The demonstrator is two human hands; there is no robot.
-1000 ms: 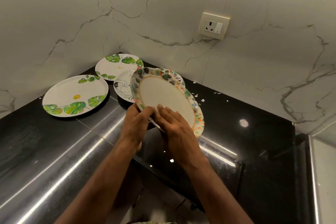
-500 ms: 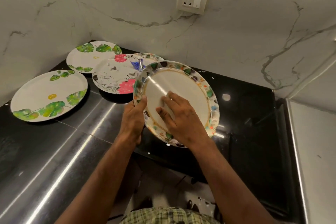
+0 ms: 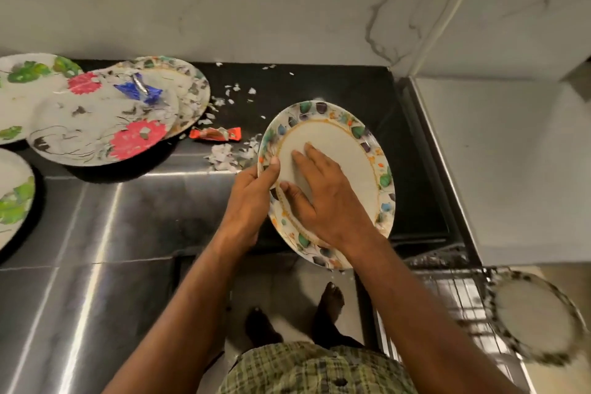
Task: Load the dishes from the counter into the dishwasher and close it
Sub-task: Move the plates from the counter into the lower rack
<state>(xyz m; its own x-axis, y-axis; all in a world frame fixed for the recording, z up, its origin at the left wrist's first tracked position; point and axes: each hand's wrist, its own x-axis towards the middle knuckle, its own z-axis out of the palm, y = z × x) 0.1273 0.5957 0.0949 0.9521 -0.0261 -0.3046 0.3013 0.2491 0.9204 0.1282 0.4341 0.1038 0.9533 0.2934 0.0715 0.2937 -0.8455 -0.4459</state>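
Leaf-rimmed plate (image 3: 348, 150) held tilted over the counter's (image 3: 134, 217) front edge, above the floor. Left hand (image 3: 249, 198) pinches its near-left rim, thumb on top; right hand (image 3: 323, 192) lies flat on the face, fingers straight, pressing rather than gripping. Risk: a one-sided pinch on a tilted plate, so it could slide and drop. Paper scraps (image 3: 230, 157) and a wrapper (image 3: 214, 133) lie just beside it. Dishwasher rack (image 3: 447, 294) waits low right, already holding one plate (image 3: 537, 313); a careless set-down could knock the two together.

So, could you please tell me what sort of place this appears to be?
Most likely a home kitchen: patterned plates sit on a black counter against marble walls, with a dishwasher rack pulled out below.
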